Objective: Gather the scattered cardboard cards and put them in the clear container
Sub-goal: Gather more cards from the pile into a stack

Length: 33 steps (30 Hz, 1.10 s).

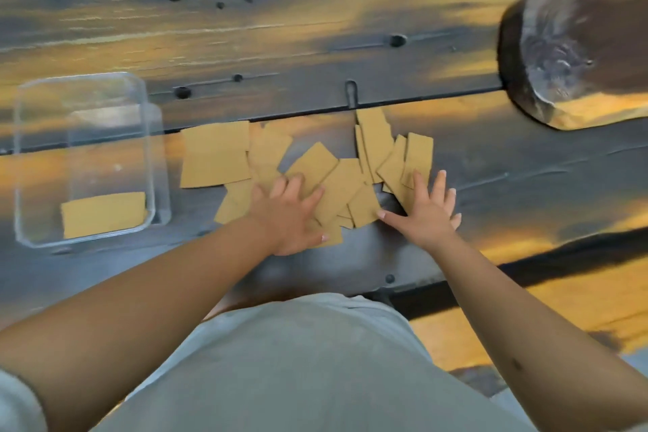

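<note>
Both hands, left (287, 217) and right (426, 212), press flat, fingers spread, on the cards (336, 179) mid-frame; the container (24, 165) at left holds one card (103, 214).

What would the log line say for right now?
left hand: flat on cardboard cards | right hand: flat on pile's right edge | clear container: holds one card | stage: gathering
</note>
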### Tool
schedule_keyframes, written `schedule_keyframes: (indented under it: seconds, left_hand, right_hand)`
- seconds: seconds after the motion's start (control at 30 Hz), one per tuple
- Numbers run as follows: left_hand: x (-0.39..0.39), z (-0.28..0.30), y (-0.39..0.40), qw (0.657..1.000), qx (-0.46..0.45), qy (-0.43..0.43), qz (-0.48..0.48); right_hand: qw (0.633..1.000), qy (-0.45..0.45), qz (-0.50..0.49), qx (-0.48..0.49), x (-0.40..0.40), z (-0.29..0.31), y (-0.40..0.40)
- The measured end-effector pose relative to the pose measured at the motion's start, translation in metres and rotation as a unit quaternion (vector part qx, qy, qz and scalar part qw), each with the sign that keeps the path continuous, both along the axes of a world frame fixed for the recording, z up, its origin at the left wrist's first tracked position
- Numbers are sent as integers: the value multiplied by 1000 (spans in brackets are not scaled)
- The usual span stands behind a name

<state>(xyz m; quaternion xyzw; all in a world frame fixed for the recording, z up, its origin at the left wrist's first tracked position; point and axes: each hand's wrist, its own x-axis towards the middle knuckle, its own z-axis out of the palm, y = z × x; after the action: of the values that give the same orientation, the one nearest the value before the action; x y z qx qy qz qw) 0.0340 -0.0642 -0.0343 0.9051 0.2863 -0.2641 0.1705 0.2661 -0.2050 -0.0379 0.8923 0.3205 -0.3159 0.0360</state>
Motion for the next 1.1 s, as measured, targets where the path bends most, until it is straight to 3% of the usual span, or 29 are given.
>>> schedule_keyframes:
  seconds: [0.13,0.27,0.43,0.6,0.7,0.8,0.87,1.0,1.1]
  left_hand:
    - [22,-17,-9,999,7,8,34]
    - [42,-26,-1,996,-1,10,92]
    - [77,-27,22,987,-25,6,156]
    - [111,-25,26,983,-14,-27,179]
    - [131,-25,22,989,23,-48,139]
    - [143,-24,21,993,101,-59,6]
    - [149,-24,21,992,112,-46,-42]
    - [159,-23,15,997,50,-1,-60]
    - [158,-23,6,998,9,-3,-67]
  right_hand:
    - [998,-10,65,8,19,-15,1]
    - [978,-18,207,3,29,-27,10]
    - [914,-11,399,69,40,-32,6]
    - [847,27,519,115,65,-27,-1]
    - [825,44,547,136,77,-24,-3]
    - [836,32,527,148,85,-25,-8]
    - [866,15,478,144,91,-26,-11]
    - [938,-2,322,130,111,-30,-13]
    - [952,6,290,101,126,-36,-14]
